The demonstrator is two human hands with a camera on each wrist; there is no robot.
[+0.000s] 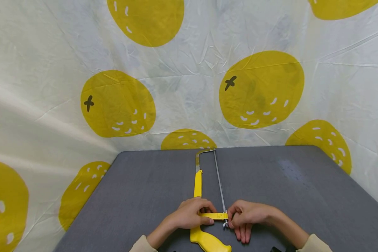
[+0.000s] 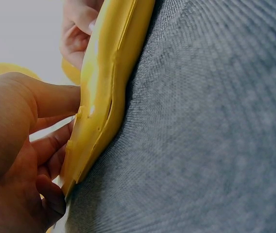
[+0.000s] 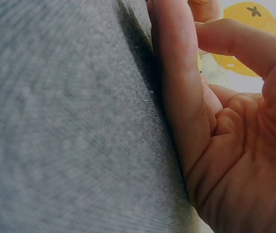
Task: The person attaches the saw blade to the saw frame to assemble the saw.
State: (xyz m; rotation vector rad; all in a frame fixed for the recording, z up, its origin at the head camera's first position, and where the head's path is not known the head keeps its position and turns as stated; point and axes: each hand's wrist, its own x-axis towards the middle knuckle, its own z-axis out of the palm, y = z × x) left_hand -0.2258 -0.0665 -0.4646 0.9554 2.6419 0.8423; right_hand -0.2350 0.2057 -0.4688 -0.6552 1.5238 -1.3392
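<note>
A hacksaw (image 1: 197,185) with a yellow frame and handle lies on the grey tabletop, its far bow pointing away from me. Its thin blade (image 1: 219,178) runs along the right side to a wing nut (image 1: 225,224) at the near end. My left hand (image 1: 190,213) holds the yellow crosspiece between thumb and fingers. In the left wrist view, the yellow handle (image 2: 101,92) passes alongside that hand. My right hand (image 1: 247,215) has thumb and index finger pinched at the blade's near end, beside the wing nut; its other fingers rest on the table. What lies between those fingertips is hidden.
The grey table (image 1: 157,175) reaches back to a hanging white cloth (image 1: 189,94) printed with yellow fruit. The cloth also borders the left and right sides. A pale smudge (image 1: 289,169) marks the tabletop at the back right.
</note>
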